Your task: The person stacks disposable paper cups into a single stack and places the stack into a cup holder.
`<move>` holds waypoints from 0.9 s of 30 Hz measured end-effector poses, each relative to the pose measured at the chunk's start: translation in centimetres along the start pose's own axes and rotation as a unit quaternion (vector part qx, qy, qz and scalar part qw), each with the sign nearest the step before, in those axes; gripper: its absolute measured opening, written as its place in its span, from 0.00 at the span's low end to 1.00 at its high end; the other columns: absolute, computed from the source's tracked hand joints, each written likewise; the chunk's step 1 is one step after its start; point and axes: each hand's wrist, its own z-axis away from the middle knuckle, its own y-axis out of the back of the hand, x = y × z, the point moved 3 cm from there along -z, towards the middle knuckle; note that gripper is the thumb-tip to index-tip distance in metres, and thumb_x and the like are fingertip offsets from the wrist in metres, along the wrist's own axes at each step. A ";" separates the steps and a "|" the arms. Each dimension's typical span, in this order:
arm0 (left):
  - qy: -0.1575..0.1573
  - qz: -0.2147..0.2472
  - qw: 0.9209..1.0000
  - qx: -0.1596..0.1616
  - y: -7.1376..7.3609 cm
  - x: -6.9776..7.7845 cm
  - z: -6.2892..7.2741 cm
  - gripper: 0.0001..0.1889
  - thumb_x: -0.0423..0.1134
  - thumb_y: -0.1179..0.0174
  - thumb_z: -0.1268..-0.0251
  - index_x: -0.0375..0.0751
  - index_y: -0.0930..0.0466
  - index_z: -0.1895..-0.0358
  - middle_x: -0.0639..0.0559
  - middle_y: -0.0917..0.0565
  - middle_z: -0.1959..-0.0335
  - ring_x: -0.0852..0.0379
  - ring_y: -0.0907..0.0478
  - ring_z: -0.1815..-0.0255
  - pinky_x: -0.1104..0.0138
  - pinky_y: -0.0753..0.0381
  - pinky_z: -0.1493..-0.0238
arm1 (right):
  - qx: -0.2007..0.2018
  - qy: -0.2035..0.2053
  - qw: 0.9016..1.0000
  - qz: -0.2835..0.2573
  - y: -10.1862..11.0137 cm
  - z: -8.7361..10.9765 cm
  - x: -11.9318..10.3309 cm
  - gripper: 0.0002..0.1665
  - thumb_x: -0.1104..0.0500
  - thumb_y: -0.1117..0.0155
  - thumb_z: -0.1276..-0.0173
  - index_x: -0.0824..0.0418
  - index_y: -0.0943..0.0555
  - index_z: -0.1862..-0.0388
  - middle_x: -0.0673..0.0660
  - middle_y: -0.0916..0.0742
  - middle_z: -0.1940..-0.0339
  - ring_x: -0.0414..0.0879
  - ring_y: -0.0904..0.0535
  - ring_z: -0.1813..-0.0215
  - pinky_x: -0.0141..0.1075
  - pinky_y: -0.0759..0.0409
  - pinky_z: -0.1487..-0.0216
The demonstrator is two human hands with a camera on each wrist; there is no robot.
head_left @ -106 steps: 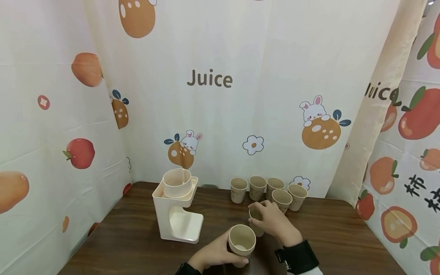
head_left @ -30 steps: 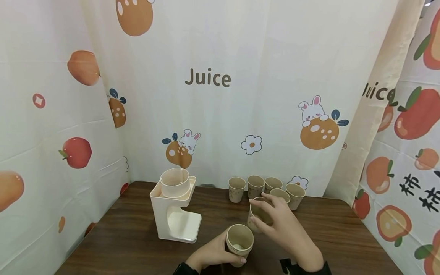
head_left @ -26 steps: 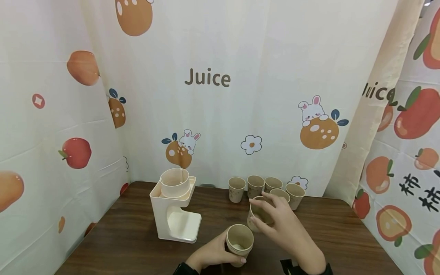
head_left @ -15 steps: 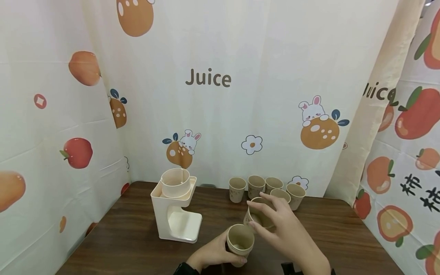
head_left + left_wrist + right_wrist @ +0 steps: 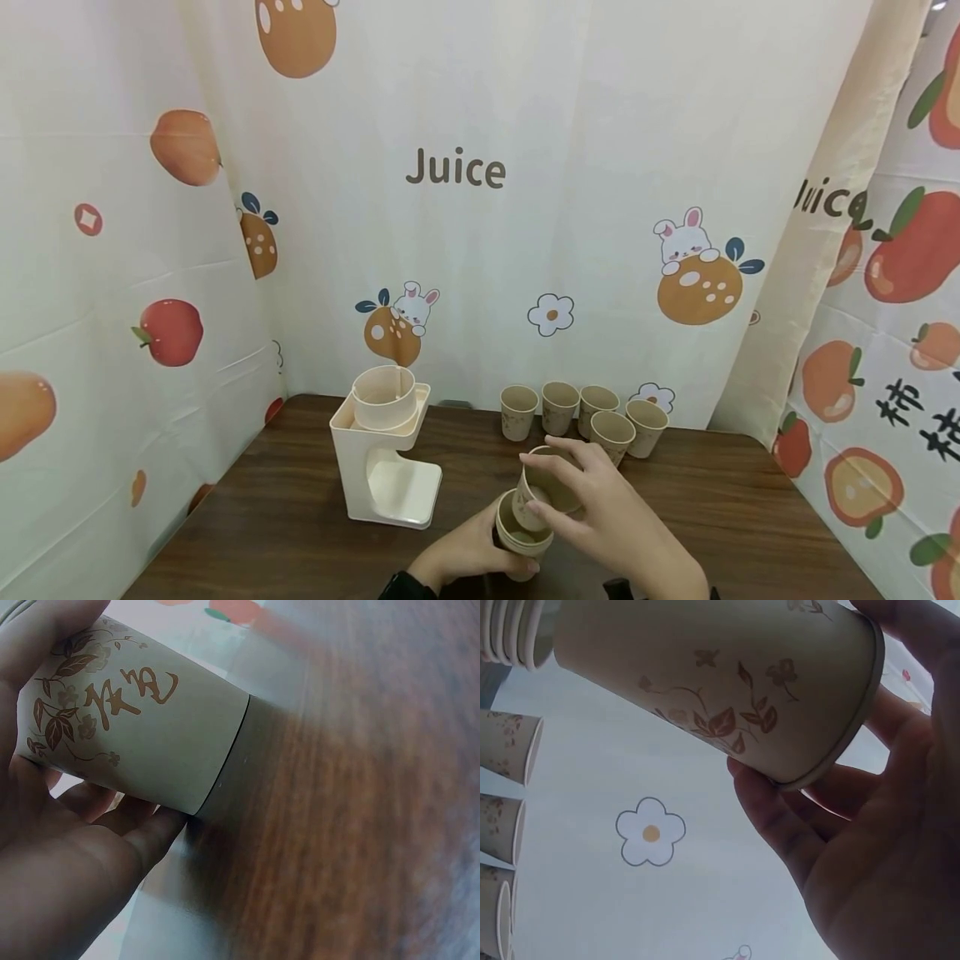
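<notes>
Beige cup [image 5: 735,697], printed with brown leaves and small flowers, is between the thumb and the fingers of the right hand [image 5: 596,496], which are bent in a wide curve and grip it near its rim. This cup is tilted: its mouth is turned up toward the right side, and its narrow bottom end is at the mouth of a stack of cups [image 5: 522,551]; whether it touches the inside, I cannot tell. Around this stack, the fingers and thumb of the left hand [image 5: 468,546] are curled, holding it from the left side. In the right wrist view, several rims of the stack show one after another, and in the left wrist view its outer cup bears brown leaves and brown written characters. Whether the stack rests on the table, I cannot tell. Behind the hands, five other cups [image 5: 519,414] stand upright in a group, with their mouths upward. To the left, well apart from the hands, stands a cream-coloured stand [image 5: 354,471] with a round holder [image 5: 385,400] on its top. All this is on a dark brown wooden table [image 5: 720,517], and behind it hangs a pale curtain [image 5: 480,250] printed with fruits, rabbits, flowers and the word "Juice".
</notes>
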 end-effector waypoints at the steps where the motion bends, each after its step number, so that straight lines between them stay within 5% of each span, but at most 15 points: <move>1: -0.002 -0.001 1.000 -0.001 0.0 0.0 0.0 0.42 0.39 0.28 0.42 0.55 0.42 0.26 0.54 0.22 0.42 0.51 0.24 0.41 0.63 0.27 0.42 | -0.003 0.000 1.000 0.000 -0.1 0.0 0.0 0.29 0.46 0.26 0.35 0.36 0.22 0.36 0.47 0.23 0.36 0.49 0.28 0.35 0.49 0.20 0.48; 15: -0.001 0.013 1.000 -0.010 -0.1 -0.1 -0.2 0.40 0.39 0.28 0.41 0.52 0.40 0.28 0.54 0.23 0.40 0.53 0.23 0.42 0.65 0.26 0.42 | -0.083 -0.029 0.996 -0.027 -2.6 0.4 0.1 0.22 0.40 0.35 0.29 0.37 0.21 0.37 0.50 0.21 0.38 0.50 0.26 0.35 0.48 0.20 0.47; 27: -0.013 0.045 0.998 -0.031 -0.2 0.1 0.0 0.40 0.36 0.30 0.39 0.52 0.42 0.27 0.48 0.23 0.38 0.49 0.22 0.41 0.63 0.24 0.42 | -0.118 -0.049 0.991 -0.032 -3.9 0.4 0.2 0.24 0.45 0.31 0.31 0.42 0.21 0.38 0.51 0.21 0.38 0.50 0.26 0.36 0.46 0.20 0.47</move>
